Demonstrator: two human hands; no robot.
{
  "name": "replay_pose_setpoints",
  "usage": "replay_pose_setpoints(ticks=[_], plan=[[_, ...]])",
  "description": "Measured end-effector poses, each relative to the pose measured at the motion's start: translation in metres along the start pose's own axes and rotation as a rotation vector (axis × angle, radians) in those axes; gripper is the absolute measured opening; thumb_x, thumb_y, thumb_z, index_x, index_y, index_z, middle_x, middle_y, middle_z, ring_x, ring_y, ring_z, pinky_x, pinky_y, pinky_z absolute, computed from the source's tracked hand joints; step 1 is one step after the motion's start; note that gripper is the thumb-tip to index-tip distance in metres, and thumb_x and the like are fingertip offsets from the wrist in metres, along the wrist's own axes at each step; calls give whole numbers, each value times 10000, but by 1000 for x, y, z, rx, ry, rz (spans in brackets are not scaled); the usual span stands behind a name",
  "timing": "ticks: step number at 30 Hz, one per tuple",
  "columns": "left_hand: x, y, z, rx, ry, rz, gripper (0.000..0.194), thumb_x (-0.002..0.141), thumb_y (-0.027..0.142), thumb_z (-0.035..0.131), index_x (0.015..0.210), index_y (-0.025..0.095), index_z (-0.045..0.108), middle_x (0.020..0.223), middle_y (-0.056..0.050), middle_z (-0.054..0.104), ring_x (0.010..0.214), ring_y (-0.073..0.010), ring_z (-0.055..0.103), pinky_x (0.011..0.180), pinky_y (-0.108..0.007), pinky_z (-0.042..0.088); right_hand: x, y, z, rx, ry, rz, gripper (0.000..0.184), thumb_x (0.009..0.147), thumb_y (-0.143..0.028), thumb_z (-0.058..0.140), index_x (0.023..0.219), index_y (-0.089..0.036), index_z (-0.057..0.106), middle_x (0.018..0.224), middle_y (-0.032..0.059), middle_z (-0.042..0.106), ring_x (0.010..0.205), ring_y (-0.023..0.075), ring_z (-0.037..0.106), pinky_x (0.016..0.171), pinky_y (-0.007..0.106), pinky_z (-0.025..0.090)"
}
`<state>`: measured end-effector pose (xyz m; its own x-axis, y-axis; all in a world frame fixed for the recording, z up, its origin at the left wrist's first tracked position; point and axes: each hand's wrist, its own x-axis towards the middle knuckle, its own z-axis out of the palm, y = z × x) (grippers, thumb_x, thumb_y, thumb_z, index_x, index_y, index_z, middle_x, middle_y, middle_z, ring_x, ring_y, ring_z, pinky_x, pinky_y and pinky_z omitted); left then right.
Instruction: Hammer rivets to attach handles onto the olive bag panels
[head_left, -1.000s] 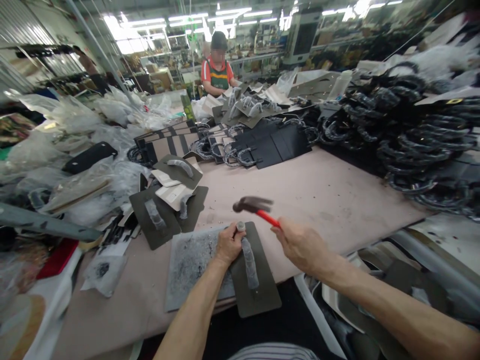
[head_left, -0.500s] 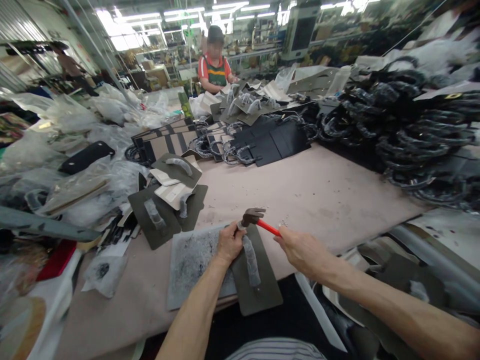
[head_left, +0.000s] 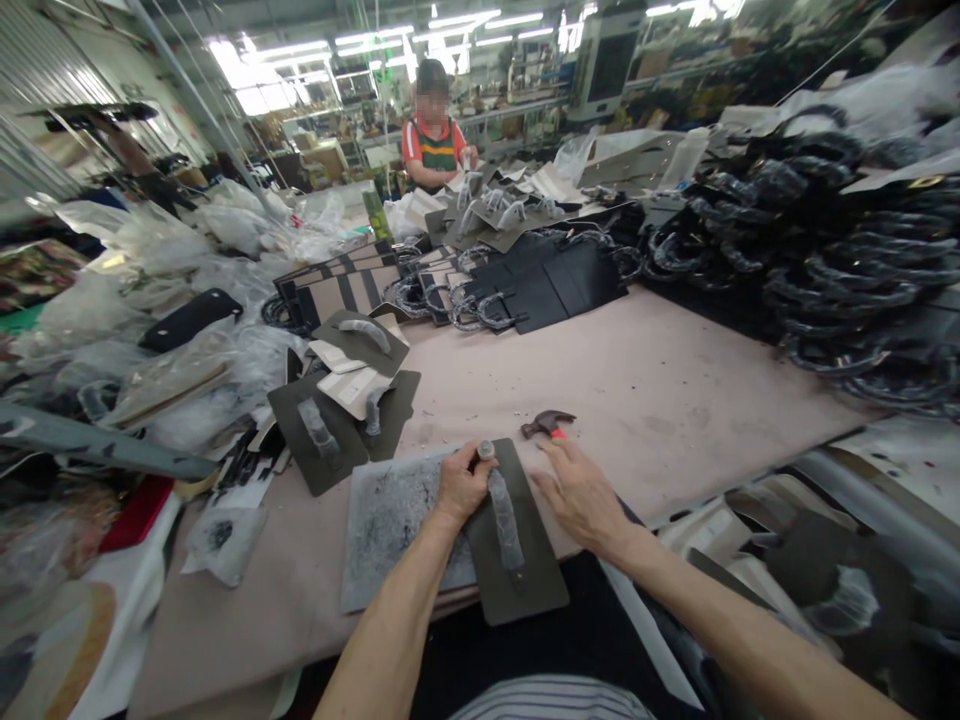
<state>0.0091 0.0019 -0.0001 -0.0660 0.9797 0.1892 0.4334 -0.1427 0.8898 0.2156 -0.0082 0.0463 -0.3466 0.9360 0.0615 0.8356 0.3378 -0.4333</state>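
My left hand is closed around a short metal punch, its round top showing above the fist. Beneath it, one end of a dark olive bag panel with a plastic-wrapped handle rests on a scuffed grey board. A claw hammer lies on the table just past my right hand. That hand is low over the table with its fingers apart, the fingertips by the hammer's red handle. Most of the handle is hidden by the hand.
More olive panels with wrapped handles lie to the left. Black panels and a heap of wrapped black handles are farther back and right. Plastic bags crowd the left side. A co-worker is across the table.
My right hand held the hammer over the punch; now the hammer is down on the table and the fingers have spread. My left hand stays on the punch.
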Motion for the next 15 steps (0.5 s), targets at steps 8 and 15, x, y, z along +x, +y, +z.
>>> replay_pose_setpoints(ticks=[8,15], plan=[[14,8,1,-369,395,-309,215,721,346,699,777,141,667,700,-5,682,645,-135,632,633,-219,494,-4,-76,26,45,-425,122,293,970,-313,355,1147,-125,492,946,164,689,864,278,679,711,340,428],[2,10,-66,-214,466,-248,321,690,442,752,818,153,694,740,-41,727,713,-191,687,667,-245,537,17,-49,-15,128,-394,-46,173,860,-236,471,945,-171,607,903,87,699,834,189,640,664,256,383]])
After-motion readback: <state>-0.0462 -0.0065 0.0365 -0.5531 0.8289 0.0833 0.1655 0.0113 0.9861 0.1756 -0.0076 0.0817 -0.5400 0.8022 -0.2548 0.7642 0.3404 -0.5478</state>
